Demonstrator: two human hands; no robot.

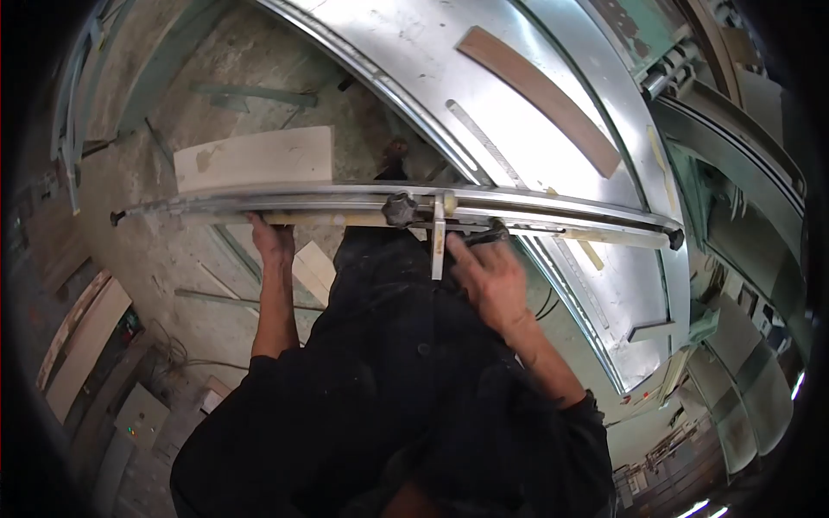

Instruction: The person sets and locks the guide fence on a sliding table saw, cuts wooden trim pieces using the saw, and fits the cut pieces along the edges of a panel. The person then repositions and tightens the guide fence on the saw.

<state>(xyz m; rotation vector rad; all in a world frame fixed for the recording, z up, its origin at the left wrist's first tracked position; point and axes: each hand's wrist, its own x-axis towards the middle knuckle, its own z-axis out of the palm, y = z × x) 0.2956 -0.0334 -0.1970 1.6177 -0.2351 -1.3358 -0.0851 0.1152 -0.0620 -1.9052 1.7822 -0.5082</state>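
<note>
A long aluminium fence rail with black end caps runs crosswise in front of my body. My left hand grips its near edge left of the middle, with the fingertips partly hidden under it. On the rail sit a black star knob and a flat metal stop arm that points toward me. My right hand is just right of the stop arm, beside a black lever. One finger reaches toward the arm; motion blur hides whether the hand holds the lever.
The rail's right part crosses a shiny metal machine table with a curved-looking brown board on it. A pale board lies beyond the rail at left. Wood strips and cables lie on the floor; more boards stand at far left.
</note>
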